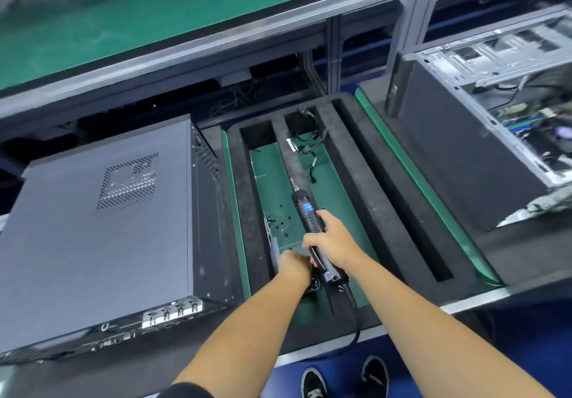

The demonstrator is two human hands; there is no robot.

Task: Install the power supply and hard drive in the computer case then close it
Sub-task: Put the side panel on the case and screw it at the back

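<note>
At the left of the frame the closed computer case [102, 236] lies on its side, panel already on. Just right of it, low in the foam tray [365, 199], the left hand [292, 263] is curled down over something small — what it pinches I cannot tell. The right hand [329, 243] wraps the electric screwdriver [312, 227], bit pointing up-frame. The open case [501, 125] waits at upper right; seat a screw squarely on the bit before carrying it across.

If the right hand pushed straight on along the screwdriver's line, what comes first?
Probably the cable bundle in the foam tray; the right hand points the screwdriver that way, though depth is unclear.
</note>
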